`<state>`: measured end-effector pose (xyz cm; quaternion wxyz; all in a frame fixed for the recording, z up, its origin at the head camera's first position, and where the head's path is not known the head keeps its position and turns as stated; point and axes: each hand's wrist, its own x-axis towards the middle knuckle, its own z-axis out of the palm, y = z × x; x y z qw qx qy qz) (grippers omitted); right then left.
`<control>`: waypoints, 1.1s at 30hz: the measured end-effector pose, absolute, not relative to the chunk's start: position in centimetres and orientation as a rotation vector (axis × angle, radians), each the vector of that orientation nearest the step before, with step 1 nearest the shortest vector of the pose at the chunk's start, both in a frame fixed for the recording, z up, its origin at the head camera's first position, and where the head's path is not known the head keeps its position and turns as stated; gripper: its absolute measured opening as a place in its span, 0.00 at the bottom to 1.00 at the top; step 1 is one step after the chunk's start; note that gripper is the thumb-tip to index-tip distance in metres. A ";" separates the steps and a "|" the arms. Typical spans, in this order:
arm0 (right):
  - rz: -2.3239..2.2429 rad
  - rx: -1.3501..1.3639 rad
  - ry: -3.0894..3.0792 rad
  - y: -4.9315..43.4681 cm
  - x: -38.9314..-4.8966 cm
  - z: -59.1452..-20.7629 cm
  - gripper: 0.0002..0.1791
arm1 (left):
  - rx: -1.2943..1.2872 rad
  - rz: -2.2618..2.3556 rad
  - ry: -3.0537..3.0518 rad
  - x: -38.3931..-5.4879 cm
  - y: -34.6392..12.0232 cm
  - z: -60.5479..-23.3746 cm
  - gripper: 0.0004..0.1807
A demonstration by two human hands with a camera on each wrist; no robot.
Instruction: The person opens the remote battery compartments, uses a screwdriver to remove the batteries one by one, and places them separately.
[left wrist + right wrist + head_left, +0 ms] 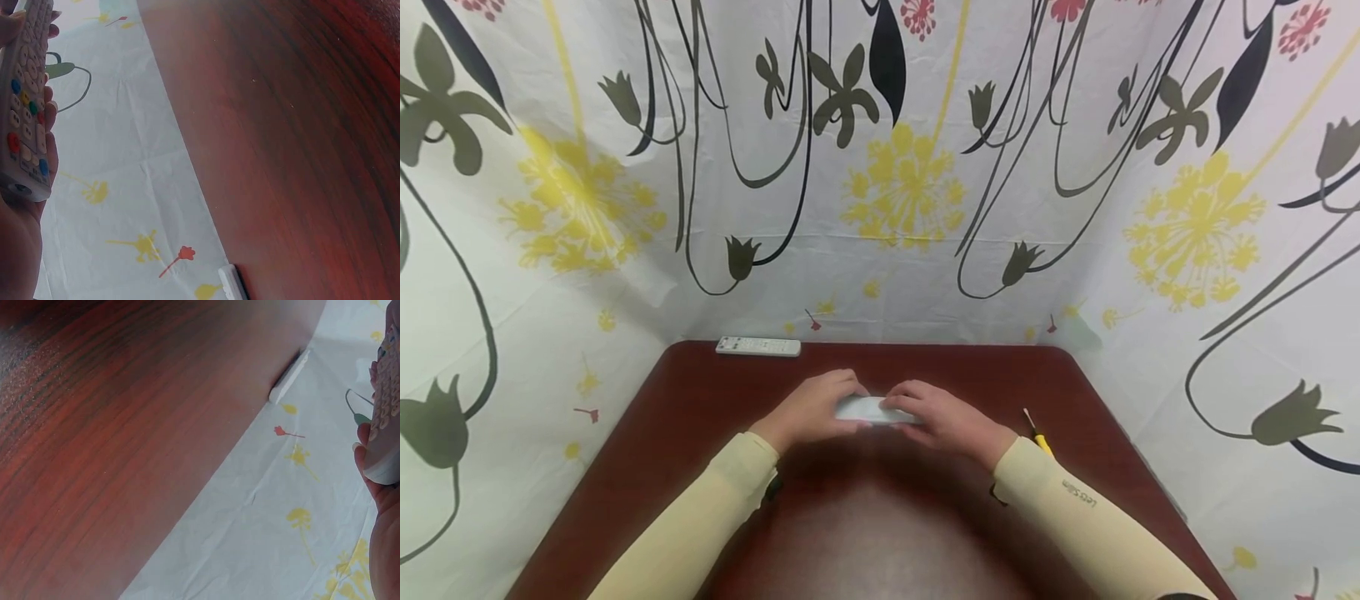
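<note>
A pale remote control (868,409) is held crosswise above the table between both hands, its plain side toward the head camera. My left hand (816,408) grips its left end, and my right hand (943,417) holds the other end, with fingers on top and thumb below. In the left wrist view the remote (28,103) shows its keypad with red, blue, yellow and green buttons, fingers (51,153) wrapped behind it. The right wrist view catches only part of the remote (386,437) at its edge, with the hand (387,544) beneath.
A second white remote (758,347) lies along the back left edge of the dark red table (880,542). To the right, a yellow-handled screwdriver (1039,435) is partly covered by the right sleeve. Patterned sheets (880,283) hang around the table's back and sides.
</note>
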<state>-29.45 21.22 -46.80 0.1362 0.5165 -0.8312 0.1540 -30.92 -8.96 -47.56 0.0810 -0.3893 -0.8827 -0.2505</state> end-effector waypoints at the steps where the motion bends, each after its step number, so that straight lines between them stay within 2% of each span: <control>1: 0.440 1.494 -2.411 21.2 -29.5 -46.8 0.24 | -1.164 -0.744 -2.640 -30.9 -9.0 -47.5 0.23; 33: 0.363 1.541 -2.503 20.5 -30.0 -45.6 0.25 | -1.199 -0.698 -2.615 -31.0 -9.2 -47.6 0.23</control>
